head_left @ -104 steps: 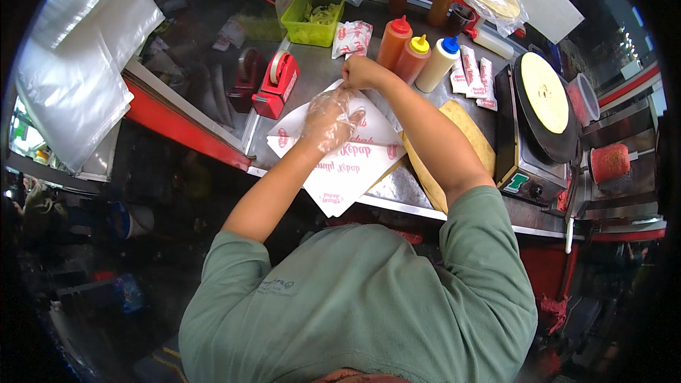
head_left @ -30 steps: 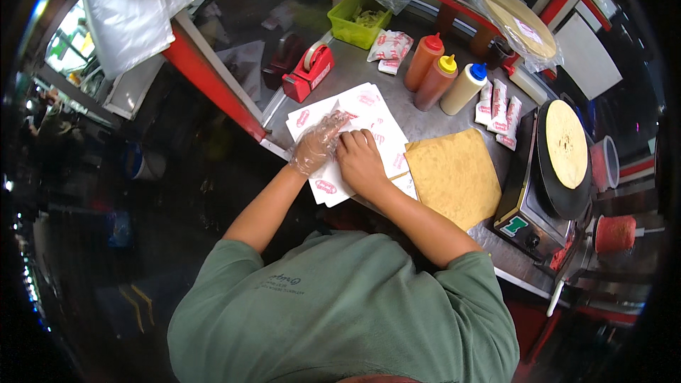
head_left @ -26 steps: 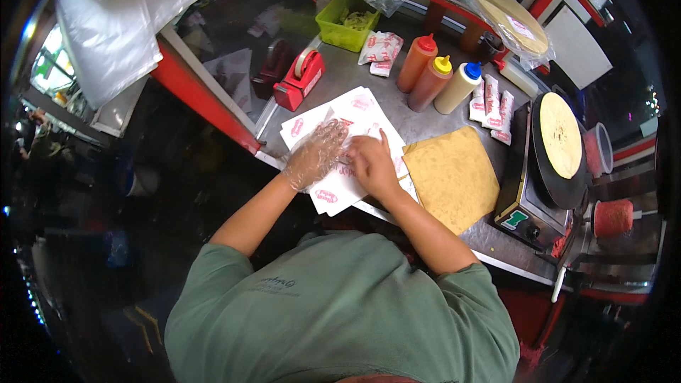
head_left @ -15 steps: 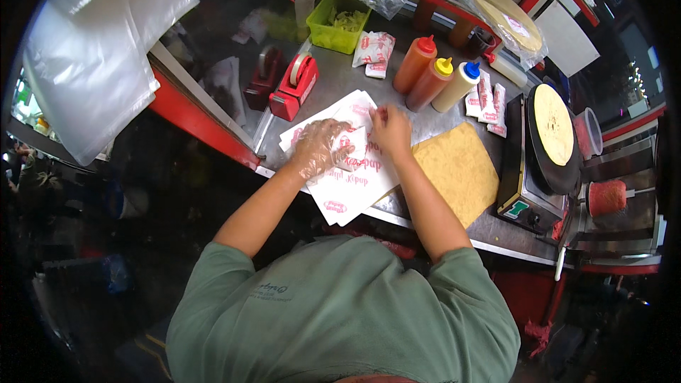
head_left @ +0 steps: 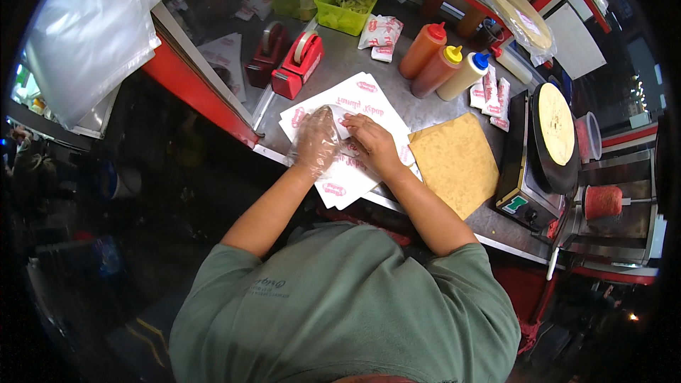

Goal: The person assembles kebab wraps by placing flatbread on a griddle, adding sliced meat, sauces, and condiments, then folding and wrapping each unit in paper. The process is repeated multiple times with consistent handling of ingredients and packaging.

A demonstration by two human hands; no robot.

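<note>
A stack of white wrapping paper (head_left: 363,90) with red print lies on the steel counter in front of me. On top of it, a small paper-wrapped roll (head_left: 339,115) sits between my hands, mostly hidden by them. My left hand (head_left: 317,138), in a clear plastic glove, is closed over the roll's left side. From the right, my bare right hand (head_left: 373,143) grips the roll with curled fingers. A square brown board (head_left: 455,165) lies beside the stack, to the right of my right forearm.
A red tape dispenser (head_left: 298,67) stands behind the paper, with squeeze bottles (head_left: 438,72) at the back right. Further back are a green basket (head_left: 346,3) of leaves and wrapped rolls (head_left: 381,34). At right, a flatbread (head_left: 555,124) lies on a round griddle (head_left: 545,170).
My right hand has come down from the top edge of the paper onto the roll. My left hand has turned more upright around it. The view has shifted slightly.
</note>
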